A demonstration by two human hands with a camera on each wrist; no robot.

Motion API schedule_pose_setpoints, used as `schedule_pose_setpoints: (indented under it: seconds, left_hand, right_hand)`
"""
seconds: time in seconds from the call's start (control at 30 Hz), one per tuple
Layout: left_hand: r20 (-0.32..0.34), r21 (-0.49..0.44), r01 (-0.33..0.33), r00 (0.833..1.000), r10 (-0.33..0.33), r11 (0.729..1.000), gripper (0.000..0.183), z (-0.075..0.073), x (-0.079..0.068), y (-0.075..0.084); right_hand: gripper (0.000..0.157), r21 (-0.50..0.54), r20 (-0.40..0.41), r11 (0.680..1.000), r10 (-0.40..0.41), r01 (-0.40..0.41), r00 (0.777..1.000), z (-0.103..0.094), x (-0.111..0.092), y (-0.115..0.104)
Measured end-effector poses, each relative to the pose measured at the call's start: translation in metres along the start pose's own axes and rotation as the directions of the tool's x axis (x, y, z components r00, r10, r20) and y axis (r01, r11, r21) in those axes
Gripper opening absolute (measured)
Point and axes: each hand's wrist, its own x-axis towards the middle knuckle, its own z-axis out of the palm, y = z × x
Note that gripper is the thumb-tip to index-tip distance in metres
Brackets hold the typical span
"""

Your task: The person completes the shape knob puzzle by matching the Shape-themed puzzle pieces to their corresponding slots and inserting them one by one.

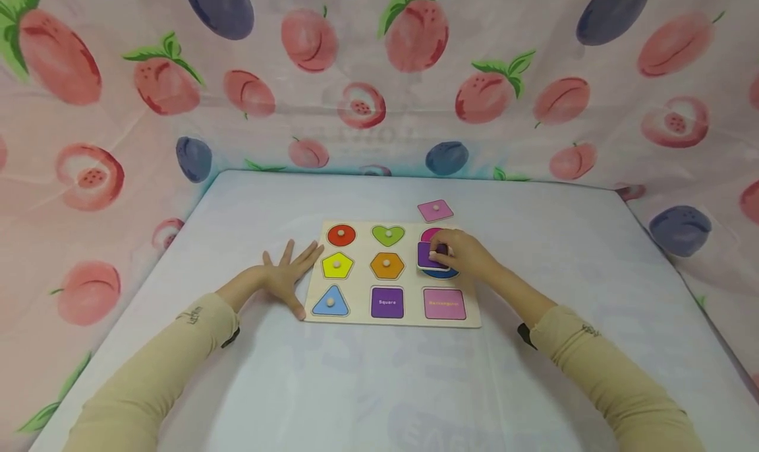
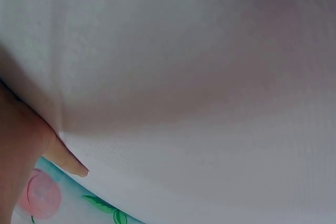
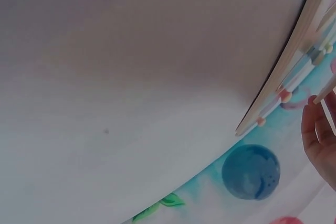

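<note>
My right hand [image 1: 465, 254] pinches the knob of a purple square puzzle piece [image 1: 424, 254], held over the right column of the wooden shape board [image 1: 358, 307]. Under it, a blue shape [image 1: 441, 274] and a magenta shape [image 1: 431, 233] are partly hidden. In the right wrist view, the fingertips [image 3: 312, 124] hold the piece's thin edge-on form, clear of the board. My left hand [image 1: 284, 275] lies with fingers spread at the board's left edge, its thumb at the near left corner. Bare recesses marked Square [image 1: 387, 310] and, in pink, a rectangle [image 1: 445, 312] show in the front row.
Knobbed pieces sit in the board: red circle [image 1: 335, 240], green heart [image 1: 388, 240], yellow pentagon [image 1: 337, 273], orange hexagon [image 1: 387, 273], blue triangle [image 1: 329, 310]. A pink knobbed piece [image 1: 428, 211] lies on the white table [image 1: 284, 201] behind the board. Fruit-print cloth [image 1: 367, 56] hangs behind.
</note>
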Motion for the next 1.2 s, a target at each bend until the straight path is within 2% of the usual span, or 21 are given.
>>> schedule_pose_setpoints:
  seconds: [0.13, 0.43, 0.87, 1.2]
  left_hand:
    - [-0.003, -0.002, 0.0, 1.0, 0.0, 1.0, 0.141, -0.001, 0.0, 0.001]
    - [0.003, 0.005, -0.004, 1.0, 0.004, 1.0, 0.141, -0.002, 0.001, 0.005]
    - [0.005, -0.012, 0.002, 1.0, -0.002, 1.0, 0.141, -0.002, -0.001, 0.002]
    - [0.007, -0.011, -0.003, 1.0, 0.003, 1.0, 0.141, -0.004, -0.001, 0.004]
  right_hand:
    - [0.012, -0.007, 0.011, 1.0, -0.003, 0.003, 1.0, 0.003, 0.0, -0.008]
    - [0.011, -0.004, 0.053, 0.999, 0.046, -0.046, 0.998, 0.009, -0.004, -0.026]
    - [0.011, -0.023, 0.106, 0.999, -0.034, 0.037, 0.994, 0.021, 0.001, -0.042]
    - [0.01, -0.029, 0.147, 0.999, -0.028, 0.032, 0.989, 0.029, 0.0, -0.056]
